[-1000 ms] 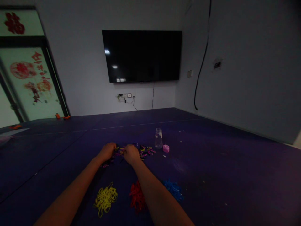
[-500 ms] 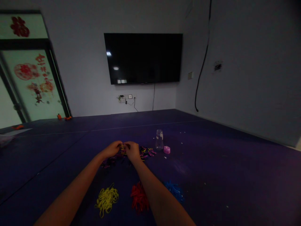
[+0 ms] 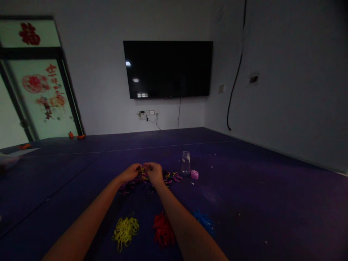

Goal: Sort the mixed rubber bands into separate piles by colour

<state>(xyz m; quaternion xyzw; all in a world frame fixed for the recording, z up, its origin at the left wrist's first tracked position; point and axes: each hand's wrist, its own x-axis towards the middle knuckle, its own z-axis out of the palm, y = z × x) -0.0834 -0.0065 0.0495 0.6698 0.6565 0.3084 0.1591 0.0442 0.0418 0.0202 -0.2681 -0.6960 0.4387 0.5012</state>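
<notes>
A mixed pile of purple, yellow and dark rubber bands (image 3: 172, 176) lies on the dark mat, spreading out on both sides of my hands. Over its middle, my left hand (image 3: 131, 172) is closed in a pinch, with yellow bands showing at its fingertips. Close beside it, my right hand (image 3: 153, 173) pinches too, thumb and fingers together at the same bands. The exact strand between the fingers is too small to make out. Nearer to me lie a yellow rubber band heap (image 3: 125, 231), a red heap (image 3: 163, 229) and a blue heap (image 3: 204, 222); my right forearm partly covers the red and blue ones.
Right of the pile stand a clear bottle (image 3: 186, 165) and a small pink lid-like piece (image 3: 194, 174). White scraps dot the purple mat (image 3: 258, 203). A television (image 3: 168, 69) hangs on the far wall, and orange objects (image 3: 81, 136) sit by the door.
The whole view has shifted slightly. My hands remain over the mixed pile, fingertips close together, with only small finger movement. The heaps look the same.
</notes>
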